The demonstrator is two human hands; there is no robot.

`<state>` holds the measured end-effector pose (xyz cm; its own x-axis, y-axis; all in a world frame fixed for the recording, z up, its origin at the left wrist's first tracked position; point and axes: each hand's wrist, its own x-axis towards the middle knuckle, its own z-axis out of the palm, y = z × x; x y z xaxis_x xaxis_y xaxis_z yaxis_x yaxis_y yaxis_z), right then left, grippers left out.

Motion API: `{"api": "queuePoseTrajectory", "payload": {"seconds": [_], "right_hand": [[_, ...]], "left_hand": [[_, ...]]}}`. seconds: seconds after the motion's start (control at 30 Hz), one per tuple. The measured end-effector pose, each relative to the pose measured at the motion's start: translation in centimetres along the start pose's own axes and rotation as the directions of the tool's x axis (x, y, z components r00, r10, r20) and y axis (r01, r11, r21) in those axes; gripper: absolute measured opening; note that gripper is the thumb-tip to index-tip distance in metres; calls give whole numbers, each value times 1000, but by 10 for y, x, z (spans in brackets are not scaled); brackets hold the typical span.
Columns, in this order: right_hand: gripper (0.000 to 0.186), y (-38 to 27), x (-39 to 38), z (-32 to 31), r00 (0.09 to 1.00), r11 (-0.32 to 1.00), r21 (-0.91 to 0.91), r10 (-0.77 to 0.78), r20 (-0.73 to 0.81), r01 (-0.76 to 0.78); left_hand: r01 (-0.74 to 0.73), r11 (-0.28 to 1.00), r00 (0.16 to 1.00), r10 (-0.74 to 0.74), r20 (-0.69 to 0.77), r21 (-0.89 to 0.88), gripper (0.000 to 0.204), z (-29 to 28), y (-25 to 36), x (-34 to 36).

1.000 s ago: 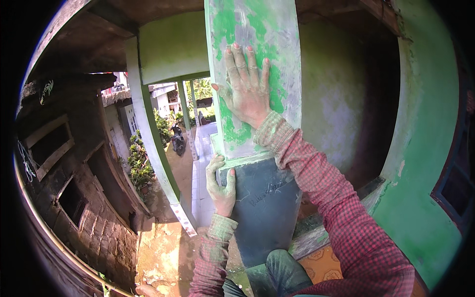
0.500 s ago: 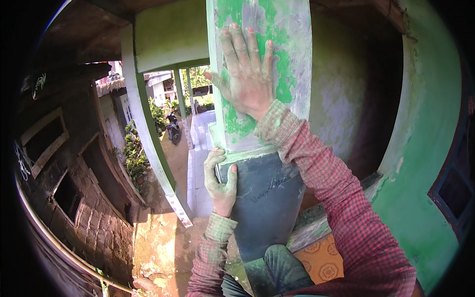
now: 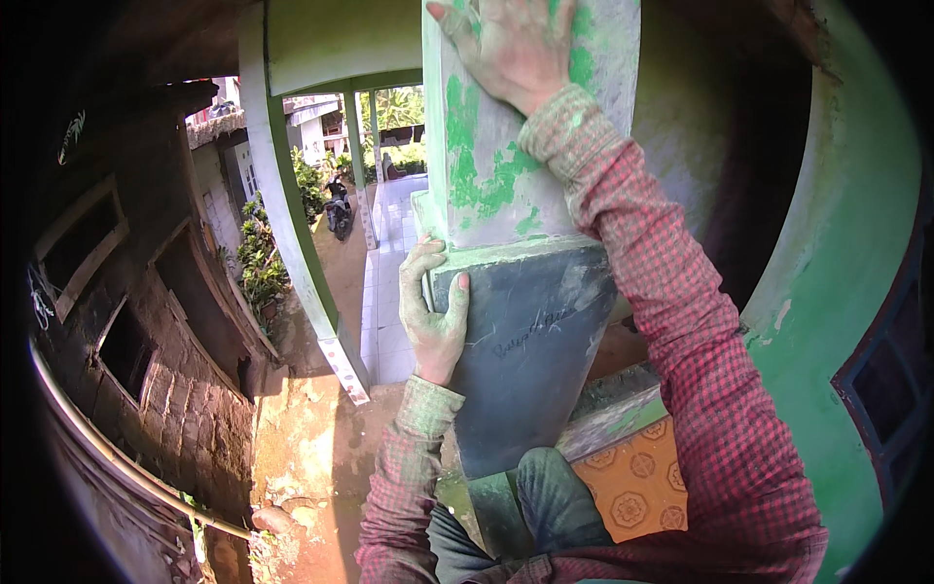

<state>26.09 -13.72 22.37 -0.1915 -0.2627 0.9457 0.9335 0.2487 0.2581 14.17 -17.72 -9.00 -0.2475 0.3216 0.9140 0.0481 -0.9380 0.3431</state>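
Directly in front of me stands a square pillar (image 3: 535, 209), with patchy green and whitish-grey paint on its upper part. Its thicker lower part is a dark blue-grey base (image 3: 525, 389) with handwriting scrawled across it. High on the pillar's front face my right hand (image 3: 516, 49) lies flat with its fingers spread; the fingertips run out of the picture at the top. Whether anything is under that palm is hidden. My left hand (image 3: 435, 316) grips the base's upper left corner, thumb on the front and fingers around the side. Pale dust covers both hands and cuffs.
To the left runs a weathered wooden wall (image 3: 185, 428), with a pole (image 3: 126, 462) along its foot. A slimmer post (image 3: 297, 214) and a parked motorbike (image 3: 338, 209) are farther off. Below right lie orange patterned tiles (image 3: 637, 487) beside a green wall (image 3: 827, 341).
My right hand has slid up the pillar, its fingertips now out of view. The view has tilted slightly down. My left hand keeps its hold on the base's corner.
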Motion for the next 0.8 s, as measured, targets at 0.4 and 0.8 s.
{"api": "queuePoseTrajectory", "payload": {"seconds": [0.4, 0.8], "right_hand": [[57, -12, -134, -51, 872, 902, 119, -431, 231, 414], [69, -17, -161, -63, 914, 981, 121, -183, 361, 149]], "left_hand": [[-13, 1000, 1000, 12, 20, 19, 33, -4, -5, 0], [-17, 999, 999, 16, 35, 40, 31, -9, -6, -3]]}}
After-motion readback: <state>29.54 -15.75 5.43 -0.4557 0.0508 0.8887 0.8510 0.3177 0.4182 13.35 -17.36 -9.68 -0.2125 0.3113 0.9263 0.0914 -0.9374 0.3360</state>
